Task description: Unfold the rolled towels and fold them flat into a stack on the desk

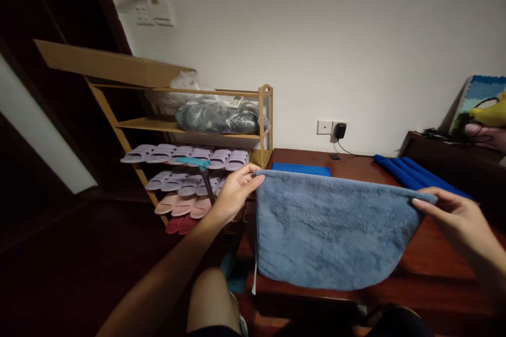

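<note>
— What was being held?

— A grey-blue towel (332,231) was held up by both hands. One upper corner was pinched between the thumb and fingers of the left hand (243,189), the other by the right hand (453,210), and the top edge was drawn nearly straight between them.

— Where was it?

— It was suspended in front of a reddish-brown counter (438,247) (a white tag (254,280) could be seen at its lower left).

— And around it?

— A flat blue cloth (302,169) was partly hidden behind the towel; long blue folds of fabric (419,171) were seen near the right hand. To the left, slippers (190,155) were lined up on a wooden rack (266,116).
</note>
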Tool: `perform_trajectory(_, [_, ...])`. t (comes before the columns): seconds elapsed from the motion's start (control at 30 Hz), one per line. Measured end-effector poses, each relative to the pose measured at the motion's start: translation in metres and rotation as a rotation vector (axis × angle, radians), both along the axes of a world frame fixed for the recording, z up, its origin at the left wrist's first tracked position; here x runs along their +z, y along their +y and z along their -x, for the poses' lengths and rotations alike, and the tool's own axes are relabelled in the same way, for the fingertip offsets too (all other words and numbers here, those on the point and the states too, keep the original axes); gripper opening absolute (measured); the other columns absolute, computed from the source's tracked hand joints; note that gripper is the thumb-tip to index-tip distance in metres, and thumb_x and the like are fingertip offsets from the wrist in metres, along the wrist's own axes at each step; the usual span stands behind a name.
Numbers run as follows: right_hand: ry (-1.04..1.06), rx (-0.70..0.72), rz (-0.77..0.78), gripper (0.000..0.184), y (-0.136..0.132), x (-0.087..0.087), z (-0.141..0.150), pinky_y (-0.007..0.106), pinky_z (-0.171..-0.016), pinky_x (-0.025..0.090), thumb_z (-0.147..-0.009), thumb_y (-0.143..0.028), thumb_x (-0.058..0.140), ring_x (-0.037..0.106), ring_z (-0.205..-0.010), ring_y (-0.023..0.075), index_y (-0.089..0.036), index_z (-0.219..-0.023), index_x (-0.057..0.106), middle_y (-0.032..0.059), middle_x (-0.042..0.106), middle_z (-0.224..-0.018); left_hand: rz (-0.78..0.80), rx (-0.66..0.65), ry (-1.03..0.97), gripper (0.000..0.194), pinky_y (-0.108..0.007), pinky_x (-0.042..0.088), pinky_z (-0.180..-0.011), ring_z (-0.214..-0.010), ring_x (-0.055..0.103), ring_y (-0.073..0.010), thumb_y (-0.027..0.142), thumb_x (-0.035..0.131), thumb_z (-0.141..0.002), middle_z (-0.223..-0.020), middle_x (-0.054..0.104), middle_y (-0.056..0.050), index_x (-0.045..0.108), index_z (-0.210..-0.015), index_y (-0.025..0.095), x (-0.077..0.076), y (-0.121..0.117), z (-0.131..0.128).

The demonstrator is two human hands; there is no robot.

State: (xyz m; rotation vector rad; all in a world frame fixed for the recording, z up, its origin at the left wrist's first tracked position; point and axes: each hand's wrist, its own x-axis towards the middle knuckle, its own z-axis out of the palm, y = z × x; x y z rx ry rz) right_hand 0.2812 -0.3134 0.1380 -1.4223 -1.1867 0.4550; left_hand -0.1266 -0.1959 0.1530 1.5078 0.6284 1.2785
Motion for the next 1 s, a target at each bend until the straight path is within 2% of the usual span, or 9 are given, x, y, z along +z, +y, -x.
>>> perform_trajectory(0.13, [0.028,-0.021,-0.067,0.038,-0.003,0.036,0.012,0.019,-0.061,0.047,-0.052,-0.047,0.08,0.055,-0.07,0.013,-0.022,-0.078,0.07,0.0021,0.063,-0.075,-0.063,0.096,-0.064,0.03,-0.02,0.045,-0.059,-0.06,0.057,-0.0109,0.036,0.077,-0.068,-0.067,0.062,0.002,0.059,-0.083,0.017,0.029,-0.005,0.005])
perform_trajectory(0.23, [0.049,-0.016,-0.128,0.039,-0.002,0.059,0.025,0.018,-0.053,0.045,-0.054,-0.048,0.08,0.054,-0.065,0.0115,-0.021,-0.082,0.07,0.0025,0.062,-0.074,-0.11,0.155,-0.095,0.03,-0.02,0.046,-0.057,-0.058,0.057,-0.0107,0.034,0.078,-0.066,-0.067,0.062,0.002,0.059,-0.082,0.018,0.051,-0.003,0.007])
perform_trajectory(0.33, [0.065,-0.04,-0.186,0.039,0.002,0.073,0.032,0.019,-0.047,0.043,-0.058,-0.046,0.078,0.053,-0.059,0.0103,-0.021,-0.086,0.07,0.0019,0.061,-0.072,-0.163,0.177,-0.123,0.029,-0.021,0.047,-0.057,-0.057,0.057,-0.011,0.032,0.079,-0.065,-0.065,0.062,0.002,0.059,-0.081,0.018,0.07,0.0,0.006])
perform_trajectory(0.43, [0.049,-0.074,-0.272,0.038,0.01,0.08,0.034,0.02,-0.05,0.044,-0.061,-0.043,0.078,0.055,-0.06,0.0104,-0.02,-0.09,0.069,0.0017,0.063,-0.076,-0.217,0.197,-0.14,0.028,-0.022,0.047,-0.058,-0.057,0.057,-0.0109,0.029,0.079,-0.065,-0.064,0.061,0.003,0.059,-0.081,0.018,0.085,0.003,0.007])
perform_trajectory(0.57, [-0.023,-0.033,-0.401,0.03,0.023,0.086,0.035,0.022,-0.065,0.047,-0.064,-0.037,0.078,0.057,-0.07,0.0098,-0.019,-0.086,0.07,0.0009,0.065,-0.081,-0.258,0.257,-0.14,0.023,-0.023,0.047,-0.06,-0.059,0.057,-0.0117,0.027,0.076,-0.07,-0.063,0.058,0.003,0.057,-0.08,0.019,0.096,0.013,0.008])
perform_trajectory(0.63, [-0.061,-0.025,-0.44,0.026,0.029,0.088,0.037,0.022,-0.068,0.047,-0.066,-0.035,0.077,0.057,-0.07,0.0094,-0.018,-0.084,0.07,0.0011,0.065,-0.08,-0.263,0.272,-0.133,0.021,-0.023,0.046,-0.06,-0.06,0.057,-0.0119,0.027,0.073,-0.072,-0.063,0.057,0.003,0.056,-0.081,0.019,0.099,0.021,0.008])
perform_trajectory(0.87, [-0.143,-0.1,-0.445,0.031,0.049,0.096,0.03,0.024,-0.056,0.042,-0.066,-0.04,0.076,0.051,-0.06,0.0087,-0.015,-0.083,0.068,0.0019,0.063,-0.073,-0.309,0.246,-0.097,0.019,-0.019,0.042,-0.057,-0.057,0.055,-0.0087,0.023,0.07,-0.072,-0.066,0.059,0.003,0.054,-0.078,0.016,0.106,0.047,-0.001])
perform_trajectory(1.0, [-0.141,-0.121,-0.449,0.032,0.067,0.102,0.022,0.022,-0.054,0.039,-0.067,-0.039,0.075,0.048,-0.056,0.0067,-0.013,-0.083,0.067,-0.0006,0.059,-0.067,-0.287,0.223,-0.069,0.017,-0.016,0.038,-0.052,-0.054,0.053,-0.0078,0.023,0.07,-0.071,-0.065,0.06,0.003,0.056,-0.077,0.015,0.113,0.06,-0.006])
